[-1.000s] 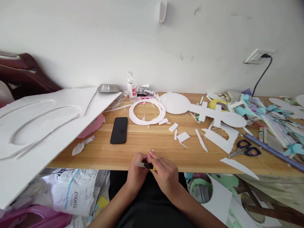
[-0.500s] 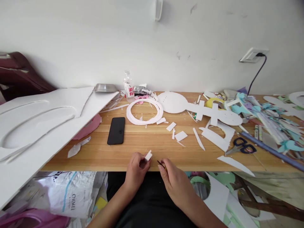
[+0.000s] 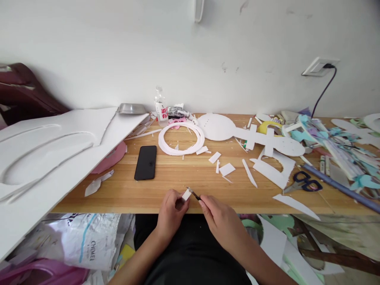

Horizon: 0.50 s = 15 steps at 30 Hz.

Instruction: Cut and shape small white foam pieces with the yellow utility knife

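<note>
My left hand (image 3: pixel 170 211) is closed on a small white foam piece (image 3: pixel 186 195), held upright near the table's front edge. From the right, my right hand (image 3: pixel 220 217) grips a slim craft knife (image 3: pixel 194 194), its handle mostly hidden in the fingers. The blade lies against the top end of the foam piece, tip pointing left. Beyond the hands, small white foam offcuts (image 3: pixel 227 169) are scattered on the wooden table (image 3: pixel 124 200).
A black phone (image 3: pixel 145 162) lies left of centre, with a white foam ring (image 3: pixel 164 147) behind it. Scissors (image 3: pixel 302 182) rest at right beside a cut foam sheet (image 3: pixel 268 173). A large white board (image 3: pixel 59 166) covers the left side. A plastic bottle (image 3: pixel 161 109) stands by the wall.
My right hand has brought the knife up and left, from apart to touching the top of the foam piece. My left hand keeps its hold in nearly the same place.
</note>
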{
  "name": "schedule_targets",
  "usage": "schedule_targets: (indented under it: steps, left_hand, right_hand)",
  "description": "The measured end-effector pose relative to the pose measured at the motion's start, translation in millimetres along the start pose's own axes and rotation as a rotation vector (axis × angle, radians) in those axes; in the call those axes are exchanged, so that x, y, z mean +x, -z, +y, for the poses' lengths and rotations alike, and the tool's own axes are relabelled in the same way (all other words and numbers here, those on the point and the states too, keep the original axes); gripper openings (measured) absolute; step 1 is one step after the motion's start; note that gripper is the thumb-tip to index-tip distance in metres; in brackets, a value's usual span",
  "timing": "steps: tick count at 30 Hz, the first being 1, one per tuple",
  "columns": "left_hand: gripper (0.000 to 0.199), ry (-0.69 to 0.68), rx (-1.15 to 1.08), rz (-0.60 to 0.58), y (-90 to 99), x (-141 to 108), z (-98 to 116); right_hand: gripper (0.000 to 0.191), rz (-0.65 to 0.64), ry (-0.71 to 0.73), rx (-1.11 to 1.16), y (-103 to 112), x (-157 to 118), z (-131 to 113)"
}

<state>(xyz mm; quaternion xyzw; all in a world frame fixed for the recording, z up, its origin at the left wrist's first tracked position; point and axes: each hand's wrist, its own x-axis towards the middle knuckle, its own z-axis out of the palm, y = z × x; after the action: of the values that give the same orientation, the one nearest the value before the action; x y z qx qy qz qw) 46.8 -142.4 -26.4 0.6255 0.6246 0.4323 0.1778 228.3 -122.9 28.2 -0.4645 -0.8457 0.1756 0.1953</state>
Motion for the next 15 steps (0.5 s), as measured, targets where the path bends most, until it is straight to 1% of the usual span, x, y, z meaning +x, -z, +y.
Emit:
schedule_targets:
  steps: [7, 15]
  left_hand:
    - [0.021, -0.006, 0.004, 0.001, 0.3, 0.4, 0.8]
    - [0.016, -0.042, -0.005, -0.004, 0.8, -0.5, -1.5]
  right_hand:
    - [0.023, -0.054, -0.022, -0.01, 1.7, 0.2, -2.0]
    - [0.024, -0.106, -0.014, -0.046, 5.0, 2.3, -2.1]
